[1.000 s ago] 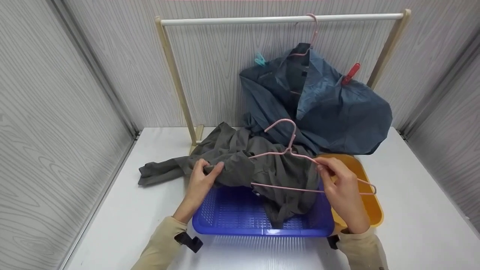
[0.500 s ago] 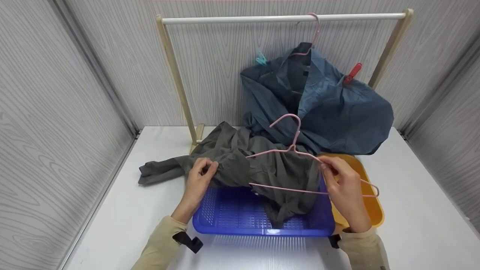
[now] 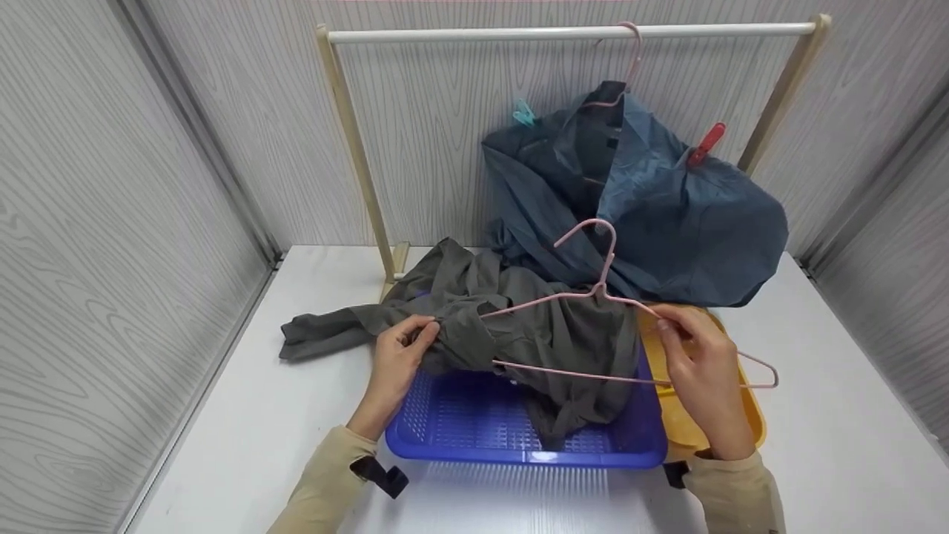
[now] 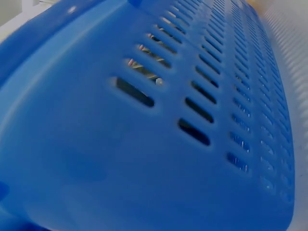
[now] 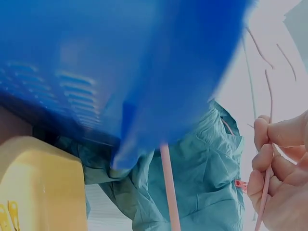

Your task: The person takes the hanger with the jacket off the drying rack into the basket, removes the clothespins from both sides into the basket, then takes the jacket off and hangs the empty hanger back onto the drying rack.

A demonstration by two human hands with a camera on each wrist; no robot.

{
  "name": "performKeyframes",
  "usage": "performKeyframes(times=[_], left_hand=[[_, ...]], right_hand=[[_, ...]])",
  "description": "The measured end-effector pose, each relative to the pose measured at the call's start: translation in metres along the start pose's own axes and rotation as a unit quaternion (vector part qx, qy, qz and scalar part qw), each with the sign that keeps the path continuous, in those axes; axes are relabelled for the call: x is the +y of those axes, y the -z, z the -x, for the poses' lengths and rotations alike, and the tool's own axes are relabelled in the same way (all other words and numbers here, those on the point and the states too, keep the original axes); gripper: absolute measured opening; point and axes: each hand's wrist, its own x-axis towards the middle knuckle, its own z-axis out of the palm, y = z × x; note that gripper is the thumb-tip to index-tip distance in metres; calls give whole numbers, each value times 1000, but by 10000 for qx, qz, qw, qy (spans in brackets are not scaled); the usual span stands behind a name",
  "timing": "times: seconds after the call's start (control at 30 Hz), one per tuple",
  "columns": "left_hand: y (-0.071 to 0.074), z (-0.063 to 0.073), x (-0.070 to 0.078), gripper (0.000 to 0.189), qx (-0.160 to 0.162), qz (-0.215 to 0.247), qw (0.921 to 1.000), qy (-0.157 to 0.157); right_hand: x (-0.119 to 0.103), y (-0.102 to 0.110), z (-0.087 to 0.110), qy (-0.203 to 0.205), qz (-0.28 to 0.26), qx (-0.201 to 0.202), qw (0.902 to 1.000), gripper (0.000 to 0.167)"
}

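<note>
My right hand (image 3: pixel 700 356) pinches the right shoulder of a pink wire clothes hanger (image 3: pixel 563 295), whose hook points up. The hanger's left end is inside a dark grey garment (image 3: pixel 460 334), probably a shirt, hidden by the cloth. At that spot my left hand (image 3: pixel 397 360) pinches the cloth between thumb and fingers. Bunched over the blue basket (image 3: pixel 519 456), the garment trails one sleeve to the left. In the right wrist view my right hand (image 5: pixel 281 168) grips the pink wire. The left wrist view shows only the basket's slotted wall (image 4: pixel 96 144).
Behind stands a drying rack with a white rail (image 3: pixel 474 34). A blue shirt (image 3: pixel 689 230) hangs from it on another pink hanger, with a teal clothespin (image 3: pixel 524 113) and a red clothespin (image 3: pixel 706 144). A yellow bin (image 3: pixel 752 415) sits right of the basket.
My right hand and the hanger have moved to the right and its hook slightly up. My left hand stays on the garment. The whole view has shifted a little.
</note>
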Motion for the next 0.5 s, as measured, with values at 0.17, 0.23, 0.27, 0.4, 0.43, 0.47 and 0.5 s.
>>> performKeyframes(times=[0.17, 0.23, 0.27, 0.4, 0.43, 0.47, 0.5], left_hand=[[0, 4, 14, 28, -340, 322, 9984, -320], [0, 7, 22, 35, -520, 329, 9962, -610], [-1, 8, 25, 38, -612, 287, 9951, -727], [-2, 10, 26, 39, -954, -90, 9902, -1015], [-2, 10, 24, 38, -1004, -207, 9900, -971], [-2, 10, 20, 38, -1029, -310, 9906, -841], [-1, 9, 17, 38, -1052, -381, 9906, -785]], right_hand=[[3, 4, -1, 12, 119, -35, 9999, 22], [4, 4, -1, -47, 154, -72, 9998, 23], [4, 5, -1, -71, 176, -87, 9998, 23], [5, 6, -2, -179, 210, -92, 9996, 23], [5, 6, -2, -207, 194, -88, 9996, 23], [5, 6, -2, -205, 212, -88, 9995, 22], [5, 6, -2, -213, 198, -87, 9995, 22]])
